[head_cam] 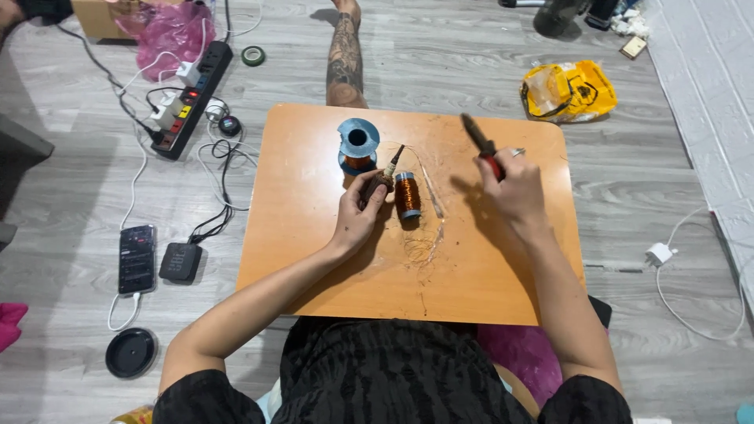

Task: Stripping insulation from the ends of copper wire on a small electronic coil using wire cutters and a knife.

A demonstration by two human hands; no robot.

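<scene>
Orange worktop [503, 275] mid-frame: left hand [357, 216] grips a small wound part [380, 182] beside the copper coil [407, 195], right hand [512, 187] clamps red-handled pliers [481, 143]. Loose wire [422, 247] could snag and tangle.

We see yellow bag [571, 91], crumpled, black print, on floor beyond tabletop's right corner. Pink bag [167, 33] by cardboard box [98, 17], top left. Phone [137, 258], dark screen, on floor left of tabletop.
</scene>
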